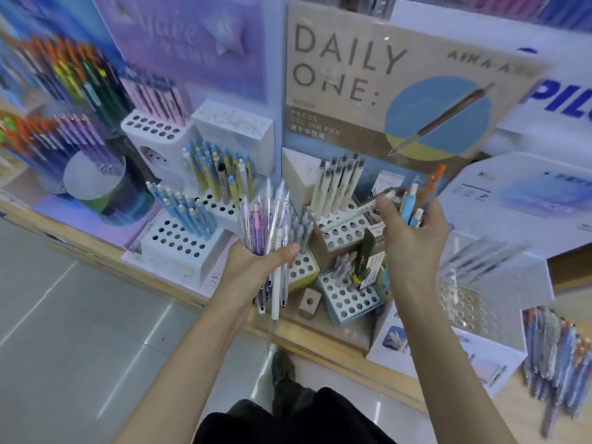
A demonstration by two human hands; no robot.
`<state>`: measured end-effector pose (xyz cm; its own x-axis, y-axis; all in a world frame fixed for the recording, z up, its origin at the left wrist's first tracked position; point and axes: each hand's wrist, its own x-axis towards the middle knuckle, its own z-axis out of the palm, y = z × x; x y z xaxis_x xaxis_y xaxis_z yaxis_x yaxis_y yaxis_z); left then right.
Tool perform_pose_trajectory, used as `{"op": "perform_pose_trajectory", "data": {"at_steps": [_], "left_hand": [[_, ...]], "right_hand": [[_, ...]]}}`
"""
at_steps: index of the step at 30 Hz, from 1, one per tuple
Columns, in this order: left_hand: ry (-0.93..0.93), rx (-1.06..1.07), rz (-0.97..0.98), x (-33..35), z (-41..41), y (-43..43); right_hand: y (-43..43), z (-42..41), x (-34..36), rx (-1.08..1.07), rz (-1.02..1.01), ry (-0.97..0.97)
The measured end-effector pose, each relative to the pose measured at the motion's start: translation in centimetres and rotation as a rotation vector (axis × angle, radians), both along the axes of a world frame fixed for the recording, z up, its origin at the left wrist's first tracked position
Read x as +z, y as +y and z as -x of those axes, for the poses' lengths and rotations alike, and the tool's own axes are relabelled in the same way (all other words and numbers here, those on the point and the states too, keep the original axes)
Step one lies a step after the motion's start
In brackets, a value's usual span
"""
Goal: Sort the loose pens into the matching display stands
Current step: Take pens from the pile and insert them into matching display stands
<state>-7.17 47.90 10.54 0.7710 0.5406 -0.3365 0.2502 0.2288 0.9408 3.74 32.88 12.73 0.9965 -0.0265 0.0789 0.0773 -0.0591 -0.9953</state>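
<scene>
Clear, pink and white plastic pens (272,225) stand bundled in the left hand (256,261), fingers and thumb curled round them. The right hand (413,238) clamps a smaller fan of blue and orange pens (416,200). Below, part-filled white perforated display stands (169,265) sit on a pale wooden shelf (320,346), backed by a beige "DAILY ONE" card sign (352,75), above grey floor tiles (80,315).

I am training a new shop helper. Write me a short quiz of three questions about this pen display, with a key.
1. True or false: the left hand holds a bundle of pens.
2. Which words stand large on the beige sign? A) DAILY ONE B) WEEKLY TWO C) BEST INK
3. Fill in: the right hand grips some loose pens; the tallest one is ___.
Key: 1 true; 2 A; 3 orange.
</scene>
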Motion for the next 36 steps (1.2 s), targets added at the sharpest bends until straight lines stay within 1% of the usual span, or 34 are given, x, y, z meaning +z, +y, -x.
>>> {"op": "perform_pose_trajectory", "data": {"at_steps": [3,6,10,14,25,29,32,36], "left_hand": [[-0.023,-0.019,-0.007,0.8,-1.8,0.4],[-0.018,-0.047,-0.008,1.2,-3.1,0.7],[0.004,-0.082,0.006,1.5,-4.8,1.2],[0.023,-0.102,0.013,1.6,-5.8,1.5],[-0.023,-0.127,0.032,1.7,-6.3,2.1],[-0.032,-0.132,0.029,1.6,-6.4,1.9],[-0.044,-0.135,0.032,1.5,-6.3,1.8],[-0.079,-0.131,0.045,1.6,-6.0,1.7]], "right_hand": [[0.0,-1.5,0.7,-0.079,0.071,-0.101],[0.2,-2.8,0.7,-0.108,0.133,-0.157],[0.7,-4.0,0.2,-0.114,0.22,-0.163],[0.9,-4.6,-0.3,-0.115,0.18,-0.138],[1.5,-5.6,0.4,-0.012,0.232,-0.155],[1.4,-5.8,-0.9,0.058,0.347,-0.133],[1.7,-6.3,-0.9,0.081,0.42,-0.154],[2.2,-6.8,-0.6,0.179,0.462,-0.131]]}}
